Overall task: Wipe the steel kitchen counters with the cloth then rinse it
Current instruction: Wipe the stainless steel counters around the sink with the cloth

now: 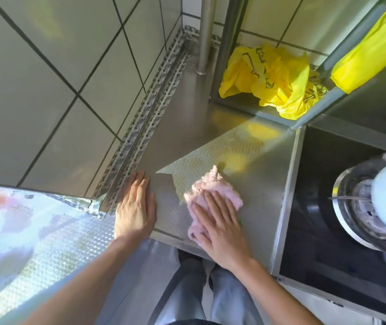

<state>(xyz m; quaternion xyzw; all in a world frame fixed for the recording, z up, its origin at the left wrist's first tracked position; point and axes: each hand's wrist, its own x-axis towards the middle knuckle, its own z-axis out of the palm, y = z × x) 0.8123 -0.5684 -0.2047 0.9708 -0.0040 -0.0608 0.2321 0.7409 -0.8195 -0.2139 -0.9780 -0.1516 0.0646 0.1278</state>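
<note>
A pink cloth (212, 192) lies crumpled on the patterned steel counter (253, 181), near its front edge. My right hand (220, 228) presses flat on the near half of the cloth, fingers straight and spread. My left hand (135, 207) rests flat on the counter to the left of the cloth, fingers together, beside the perforated steel strip. A bright sunlit patch crosses the counter just beyond the cloth.
A crumpled yellow plastic bag (269, 78) sits in the back corner under a steel shelf frame (323, 106). A perforated steel strip (145, 120) runs along the tiled wall. A dark recessed burner (361, 202) lies to the right. Another steel counter (42, 249) is at left.
</note>
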